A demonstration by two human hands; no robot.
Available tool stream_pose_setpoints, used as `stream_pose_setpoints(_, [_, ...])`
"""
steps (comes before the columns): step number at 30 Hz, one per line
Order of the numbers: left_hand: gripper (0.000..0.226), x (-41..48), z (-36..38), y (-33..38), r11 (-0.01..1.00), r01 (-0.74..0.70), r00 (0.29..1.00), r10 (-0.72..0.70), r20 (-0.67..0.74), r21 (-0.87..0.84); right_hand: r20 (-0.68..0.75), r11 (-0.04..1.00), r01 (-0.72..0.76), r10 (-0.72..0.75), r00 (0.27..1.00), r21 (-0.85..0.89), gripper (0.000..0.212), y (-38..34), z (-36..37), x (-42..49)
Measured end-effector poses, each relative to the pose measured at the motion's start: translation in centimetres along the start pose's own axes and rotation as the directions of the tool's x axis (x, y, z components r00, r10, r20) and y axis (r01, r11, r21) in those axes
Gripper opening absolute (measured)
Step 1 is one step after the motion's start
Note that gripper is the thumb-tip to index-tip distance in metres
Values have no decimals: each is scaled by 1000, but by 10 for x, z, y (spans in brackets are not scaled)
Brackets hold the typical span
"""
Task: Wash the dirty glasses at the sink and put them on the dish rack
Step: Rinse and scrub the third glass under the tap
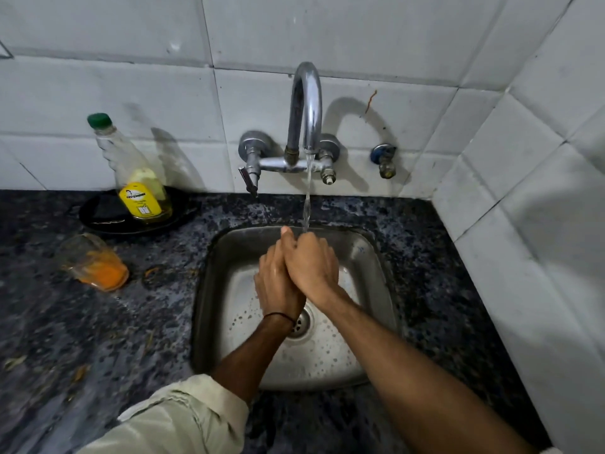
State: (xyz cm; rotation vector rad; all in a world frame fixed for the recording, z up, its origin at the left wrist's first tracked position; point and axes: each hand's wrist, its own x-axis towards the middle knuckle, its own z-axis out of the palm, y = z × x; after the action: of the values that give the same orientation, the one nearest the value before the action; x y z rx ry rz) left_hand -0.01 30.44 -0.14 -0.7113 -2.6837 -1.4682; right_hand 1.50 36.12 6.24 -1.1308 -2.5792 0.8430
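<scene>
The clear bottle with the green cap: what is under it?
The clear bottle stands on a round black tray, with a dark pad beside it. The tray's part beneath its base is covered.

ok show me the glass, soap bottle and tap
glass (98,268): head view, orange-stained side
soap bottle (140,199): head view, yellow label
tap (307,93): head view, curved spout

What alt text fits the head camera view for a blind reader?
The left hand and right hand press together under the running tap above a steel sink. A dirty glass with orange residue sits on the dark counter at left.
</scene>
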Motion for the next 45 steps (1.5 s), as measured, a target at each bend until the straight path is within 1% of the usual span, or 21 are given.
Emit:
stream_pose_setpoints(3, [35,13,-14,-7,1000,-18,967,22,255,-19,111,985,171,-169,979,-10,48,16,-9,8])
stream_pose_setpoints(6, [31,33,-35,-18,916,190,707,123,697,-354,304,913,383,-409,860,144,39,36,-21,11])
stream_pose_setpoints(7, [29,37,-39,-21,873,240,640,186,746,-424,326,895,408,-446,834,181,38,38,-22,9])
stream_pose_setpoints(9, [30,40,-38,-24,888,227,675,152,722,-399,272,892,409,-449,851,192,35,39,-16,6])
stream_pose_setpoints(12, [39,35,-26,-17,998,7,874,23,485,-60,146,958,97,-140,979,271,37,32,4,6])
stream_pose_setpoints(14, [52,29,-21,-11,963,-177,911,83,403,203,186,893,-252,194,963,372,46,28,16,9])
stream_pose_setpoints(16, [62,26,-20,-11,893,-277,903,116,413,355,324,791,-438,319,891,427,48,33,27,15])
stream_pose_setpoints(19, [70,28,-21,-13,773,-358,874,81,479,524,462,613,-550,315,829,568,42,39,33,14])
stream_pose_setpoints(21, [59,31,-22,-5,688,-421,837,42,546,592,470,444,-616,402,786,651,31,45,38,12])
stream_pose_setpoints(24, [36,34,-21,11,529,-493,750,-143,645,691,679,205,-797,431,595,569,25,46,49,9])
stream_pose_setpoints(27, [38,38,-23,12,408,-565,680,-262,685,717,789,289,-856,341,511,429,33,47,55,7])
stream_pose_setpoints(29, [45,43,-29,6,499,-526,648,-290,704,689,771,317,-836,336,541,448,24,45,53,8])
stream_pose_setpoints(30, [48,44,-33,3,588,-480,628,-288,723,651,713,386,-788,352,606,479,22,44,52,10])
stream_pose_setpoints(32, [52,46,-38,-10,835,-264,560,-274,782,482,510,713,-560,324,797,422,22,43,47,14])
stream_pose_setpoints(33, [49,44,-40,-20,941,-102,506,-231,831,323,411,879,-360,217,886,312,27,43,43,15])
stream_pose_setpoints(34, [46,42,-41,-30,986,85,470,-166,867,143,363,970,-139,59,930,200,34,42,37,15])
stream_pose_setpoints(36, [36,36,-42,-48,923,374,466,-101,879,-92,403,976,190,-218,889,108,39,40,27,14])
stream_pose_setpoints(38, [29,27,-42,-49,888,408,554,-55,831,-213,447,907,417,-400,800,65,37,41,19,14])
stream_pose_setpoints(40, [30,23,-38,-34,946,253,733,-53,678,-200,449,845,533,-463,764,-36,37,41,15,15])
stream_pose_setpoints(43, [39,22,-27,-22,975,126,902,-36,430,-183,359,925,379,-343,868,-34,31,34,21,3])
stream_pose_setpoints(45, [13,25,-19,-26,969,83,928,10,371,-234,276,961,270,-244,930,-59,31,30,27,-8])
